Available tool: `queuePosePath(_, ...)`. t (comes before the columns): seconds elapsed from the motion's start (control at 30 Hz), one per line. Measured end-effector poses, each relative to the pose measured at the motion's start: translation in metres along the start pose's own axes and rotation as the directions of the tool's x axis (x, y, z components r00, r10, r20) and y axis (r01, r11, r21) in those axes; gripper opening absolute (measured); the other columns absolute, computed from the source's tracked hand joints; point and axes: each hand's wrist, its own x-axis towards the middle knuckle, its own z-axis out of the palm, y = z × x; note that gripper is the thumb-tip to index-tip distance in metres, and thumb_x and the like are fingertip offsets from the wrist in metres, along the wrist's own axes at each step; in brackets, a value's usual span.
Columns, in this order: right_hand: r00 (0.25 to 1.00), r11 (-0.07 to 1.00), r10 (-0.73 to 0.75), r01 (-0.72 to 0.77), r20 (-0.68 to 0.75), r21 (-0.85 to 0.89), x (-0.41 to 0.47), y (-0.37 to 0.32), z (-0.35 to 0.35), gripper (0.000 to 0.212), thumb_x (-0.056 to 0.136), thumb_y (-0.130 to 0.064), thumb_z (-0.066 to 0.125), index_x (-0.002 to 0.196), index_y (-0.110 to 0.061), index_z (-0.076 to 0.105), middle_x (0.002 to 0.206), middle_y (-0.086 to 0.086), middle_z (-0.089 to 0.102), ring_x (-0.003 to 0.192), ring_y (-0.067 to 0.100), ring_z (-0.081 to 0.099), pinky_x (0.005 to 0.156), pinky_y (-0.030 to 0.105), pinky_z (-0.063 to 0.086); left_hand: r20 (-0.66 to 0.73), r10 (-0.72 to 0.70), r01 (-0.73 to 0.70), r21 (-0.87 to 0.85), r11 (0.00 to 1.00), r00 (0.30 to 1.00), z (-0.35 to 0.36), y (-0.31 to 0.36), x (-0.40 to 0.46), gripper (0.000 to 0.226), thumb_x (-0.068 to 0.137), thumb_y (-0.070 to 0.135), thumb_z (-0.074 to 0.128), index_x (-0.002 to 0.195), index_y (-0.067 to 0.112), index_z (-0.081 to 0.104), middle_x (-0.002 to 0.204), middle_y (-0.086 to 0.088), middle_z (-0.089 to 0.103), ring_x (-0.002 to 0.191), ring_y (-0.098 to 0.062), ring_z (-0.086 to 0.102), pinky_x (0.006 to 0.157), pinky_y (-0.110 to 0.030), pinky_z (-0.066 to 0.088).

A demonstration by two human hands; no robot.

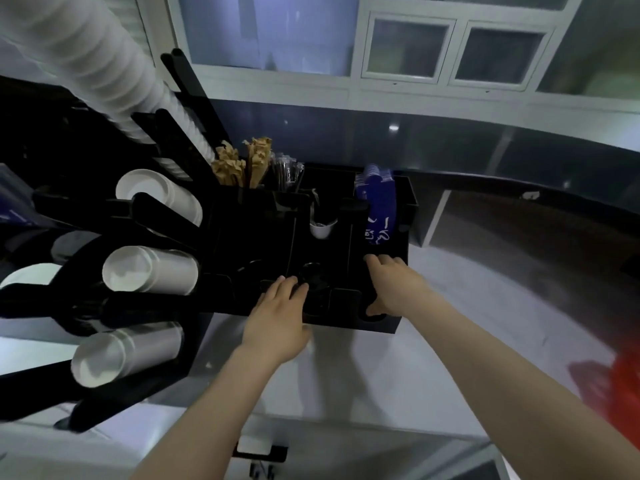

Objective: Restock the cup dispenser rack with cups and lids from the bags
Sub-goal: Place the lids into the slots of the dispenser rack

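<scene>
A black dispenser rack (242, 233) stands on the counter. Its left side holds stacks of white cups (152, 270) lying sideways, with a tall white stack (104, 71) rising at the top left. My left hand (280, 313) rests on black lids (313, 277) in the middle front slot, fingers spread over them. My right hand (391, 282) grips the rack's front right corner, thumb in the front notch. Blue cup sleeves (379, 202) fill the right slot. One small white cup (322, 228) sits in the middle slot.
Brown packets (242, 162) and wrapped straws (285, 171) stand in the back compartments. The grey counter (450, 341) spreads right and toward me. Something red (623, 393) lies at the right edge. Glass-fronted cabinets (408, 50) are behind.
</scene>
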Motion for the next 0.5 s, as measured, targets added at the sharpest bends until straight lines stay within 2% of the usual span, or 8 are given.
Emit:
queuePosePath(0.1,0.998,0.994,-0.006,0.013,0.065,-0.11,0.005,-0.004,0.001,0.112,0.063,-0.043,0.084,0.149,-0.018,0.017,0.136,0.011,0.041,0.123,0.034,0.042,0.094,0.041,0.044,0.019,-0.004,0.004,-0.019,1.0,1.0,-0.004,0.0,0.003,0.071,0.089,0.03,0.054,0.15,0.02,0.019,0.157,0.001,0.012,0.146,-0.018,0.002,0.117,-0.037,0.019)
queuePosePath(0.17,0.995,0.989,-0.011,0.025,0.096,-0.145,0.007,-0.005,0.001,0.11,0.061,-0.045,0.084,0.147,-0.019,0.019,0.134,0.013,0.041,0.12,0.035,0.044,0.09,0.041,0.045,0.032,-0.019,0.02,-0.018,1.0,0.999,-0.003,0.0,0.002,0.072,0.089,0.029,0.055,0.15,0.021,0.018,0.157,0.002,0.011,0.146,-0.017,0.001,0.117,-0.037,0.02)
queuePosePath(0.33,0.997,0.991,-0.013,0.023,0.075,-0.129,0.012,-0.003,0.004,0.098,0.065,-0.037,0.081,0.142,-0.019,0.023,0.127,0.013,0.042,0.113,0.034,0.048,0.082,0.038,0.046,0.02,-0.024,0.024,0.004,1.0,1.0,-0.002,0.0,0.004,0.071,0.089,0.029,0.055,0.15,0.02,0.021,0.155,0.0,0.015,0.145,-0.019,0.004,0.114,-0.036,0.026)
queuePosePath(0.5,0.994,0.994,-0.033,0.044,0.108,-0.102,0.013,-0.002,0.002,0.097,0.064,-0.049,0.08,0.138,-0.014,0.027,0.127,0.013,0.044,0.112,0.035,0.05,0.086,0.039,0.046,0.017,-0.022,0.022,0.015,1.0,1.0,0.0,0.001,0.004,0.071,0.089,0.029,0.055,0.15,0.021,0.02,0.154,0.0,0.013,0.145,-0.02,0.002,0.113,-0.033,0.027)
